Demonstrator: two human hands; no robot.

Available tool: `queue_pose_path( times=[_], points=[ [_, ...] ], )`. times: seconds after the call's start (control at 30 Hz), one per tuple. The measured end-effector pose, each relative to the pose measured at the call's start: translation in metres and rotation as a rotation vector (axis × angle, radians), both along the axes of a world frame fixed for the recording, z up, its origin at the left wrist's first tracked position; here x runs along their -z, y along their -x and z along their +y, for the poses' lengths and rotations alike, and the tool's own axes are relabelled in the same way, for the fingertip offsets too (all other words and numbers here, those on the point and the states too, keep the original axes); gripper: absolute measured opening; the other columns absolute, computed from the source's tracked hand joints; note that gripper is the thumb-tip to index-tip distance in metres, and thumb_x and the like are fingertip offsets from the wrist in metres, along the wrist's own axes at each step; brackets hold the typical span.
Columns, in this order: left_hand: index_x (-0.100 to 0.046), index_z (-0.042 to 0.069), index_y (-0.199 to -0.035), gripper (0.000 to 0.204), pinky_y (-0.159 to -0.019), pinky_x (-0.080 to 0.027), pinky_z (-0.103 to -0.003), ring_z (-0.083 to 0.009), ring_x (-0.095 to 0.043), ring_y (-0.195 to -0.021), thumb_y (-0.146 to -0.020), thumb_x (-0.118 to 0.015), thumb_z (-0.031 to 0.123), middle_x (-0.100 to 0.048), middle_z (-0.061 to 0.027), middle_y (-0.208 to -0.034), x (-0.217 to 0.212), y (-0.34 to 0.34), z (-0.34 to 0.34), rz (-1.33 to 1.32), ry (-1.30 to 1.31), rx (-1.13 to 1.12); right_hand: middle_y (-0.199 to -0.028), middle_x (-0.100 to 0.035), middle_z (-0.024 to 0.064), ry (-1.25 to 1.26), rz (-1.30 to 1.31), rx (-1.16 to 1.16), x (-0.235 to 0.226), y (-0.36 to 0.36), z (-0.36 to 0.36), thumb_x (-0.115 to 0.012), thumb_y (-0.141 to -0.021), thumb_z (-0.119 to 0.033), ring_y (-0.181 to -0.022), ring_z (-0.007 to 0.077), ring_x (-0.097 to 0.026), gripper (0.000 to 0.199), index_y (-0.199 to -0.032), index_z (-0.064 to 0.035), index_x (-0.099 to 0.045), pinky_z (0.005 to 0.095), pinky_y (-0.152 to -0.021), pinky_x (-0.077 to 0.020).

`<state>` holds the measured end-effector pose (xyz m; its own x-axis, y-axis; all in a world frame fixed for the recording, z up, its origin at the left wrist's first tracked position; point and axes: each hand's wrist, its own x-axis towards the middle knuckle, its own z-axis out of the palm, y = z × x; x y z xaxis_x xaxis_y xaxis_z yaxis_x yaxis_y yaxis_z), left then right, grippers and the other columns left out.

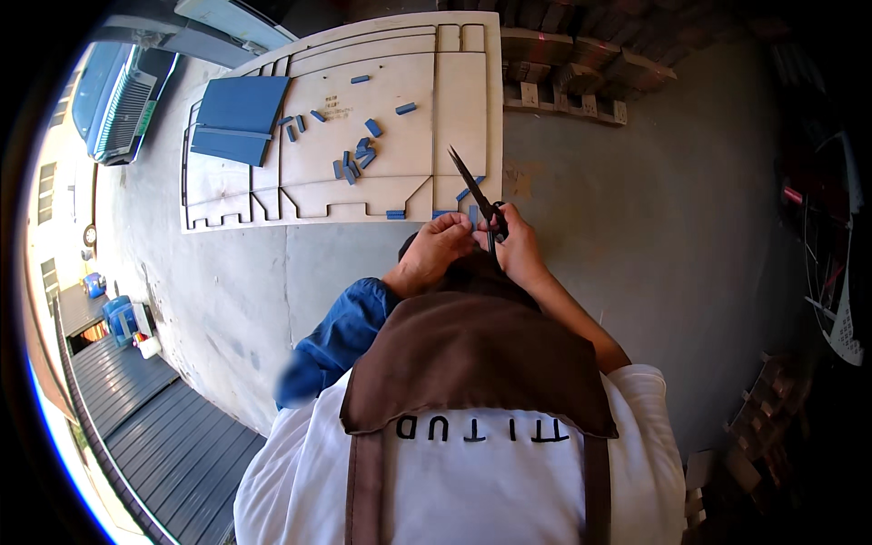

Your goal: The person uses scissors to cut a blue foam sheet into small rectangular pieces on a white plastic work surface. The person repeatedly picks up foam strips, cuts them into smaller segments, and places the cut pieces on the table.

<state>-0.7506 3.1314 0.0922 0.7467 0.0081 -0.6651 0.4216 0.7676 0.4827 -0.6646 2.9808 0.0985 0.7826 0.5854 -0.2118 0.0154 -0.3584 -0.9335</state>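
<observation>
My right hand (516,247) is closed around a pair of black scissors (469,173), blades pointing up and away over the board's near right corner. Close beside it, my left hand (438,247) is closed with its fingertips pinched together; what they hold, if anything, is too small to make out. A narrow blue strip (473,215) shows between the hands, and I cannot tell whether it is held or lies on the board. Before me lies a pale wooden die board (363,82) set with thin dark rules. Short blue foam strips (366,158) are scattered over its middle, and one blue strip (396,215) sits at its near edge.
Blue foam sheets (238,118) lie on the board's left part. Pallets with stacked brown cardboard (581,77) stand beyond its right side. A vehicle (127,104) is parked at the far left. Grey concrete floor (654,218) surrounds the board.
</observation>
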Motion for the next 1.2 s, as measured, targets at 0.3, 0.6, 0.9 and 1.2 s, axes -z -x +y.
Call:
queue_pose_path(
  times=[0.3,0.6,0.9,1.2],
  points=[
    [-0.059,0.01,-0.098,0.011,-0.074,-0.049,-0.025,-0.0092,-0.057,-0.076,-0.095,-0.057,0.02,-0.06,0.0002,-0.084,-0.005,-0.01,-0.081,0.118,-0.145,-0.144,-0.073,-0.057,0.0056,0.009,-0.085,-0.177,0.014,-0.032,-0.055,-0.075,-0.075,-0.01,-0.065,0.0158,-0.057,0.029,-0.089,-0.0035,-0.05,0.0305,-0.063,-0.0486],
    [-0.06,0.007,-0.097,0.012,-0.065,-0.047,-0.023,-0.0093,-0.056,-0.071,-0.093,-0.059,0.018,-0.061,0.0,-0.08,-0.009,-0.004,-0.08,0.158,-0.229,-0.235,-0.075,-0.062,0.0145,0.014,-0.084,-0.304,-0.004,-0.039,-0.041,-0.065,-0.078,0.0,-0.071,0.0315,-0.064,0.022,-0.093,-0.002,-0.048,0.0359,-0.063,-0.0504],
    [-0.059,0.005,-0.093,0.009,-0.062,-0.047,-0.022,-0.0081,-0.054,-0.066,-0.091,-0.059,0.015,-0.058,0.0004,-0.077,-0.004,-0.013,-0.067,0.175,-0.146,-0.182,-0.075,-0.063,0.012,0.091,-0.084,-0.246,0.012,-0.032,-0.037,-0.067,-0.077,0.0,-0.07,0.0285,-0.065,0.024,-0.093,-0.0024,-0.049,0.0362,-0.063,-0.051],
    [-0.058,0.006,-0.098,0.011,-0.07,-0.049,-0.025,-0.0102,-0.057,-0.074,-0.089,-0.06,0.012,-0.059,-0.0008,-0.089,0.007,-0.008,-0.039,0.094,-0.117,-0.063,-0.073,-0.062,0.0114,0.122,-0.077,-0.166,0.008,-0.025,-0.015,-0.062,-0.08,-0.002,-0.068,0.0265,-0.064,0.017,-0.092,-0.003,-0.05,0.0355,-0.063,-0.05]
  ],
)
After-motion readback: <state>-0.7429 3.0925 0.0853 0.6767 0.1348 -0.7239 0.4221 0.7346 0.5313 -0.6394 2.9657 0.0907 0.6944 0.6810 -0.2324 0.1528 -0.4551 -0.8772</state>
